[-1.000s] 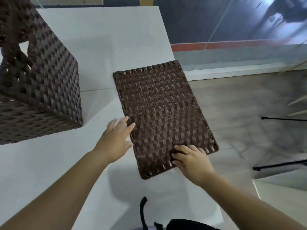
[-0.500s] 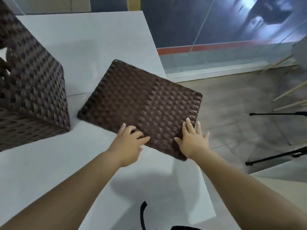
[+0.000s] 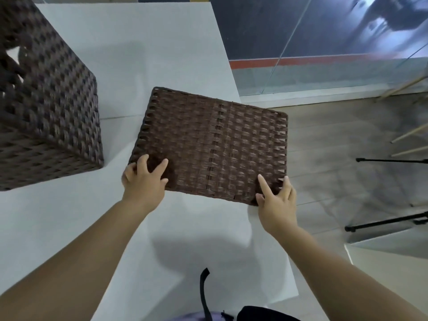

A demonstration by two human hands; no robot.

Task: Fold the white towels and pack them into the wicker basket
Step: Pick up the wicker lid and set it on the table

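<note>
The wicker basket [image 3: 46,107] stands at upper left on the white table [image 3: 143,54]. A flat wicker lid [image 3: 210,144] lies at centre frame; the left hand [image 3: 143,181] grips its lower-left corner, the right hand [image 3: 276,200] grips its lower-right corner

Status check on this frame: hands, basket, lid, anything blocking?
Left hand and right hand both grip the wicker lid's near edge. Wicker basket stands left on the white table. No towels visible.
</note>
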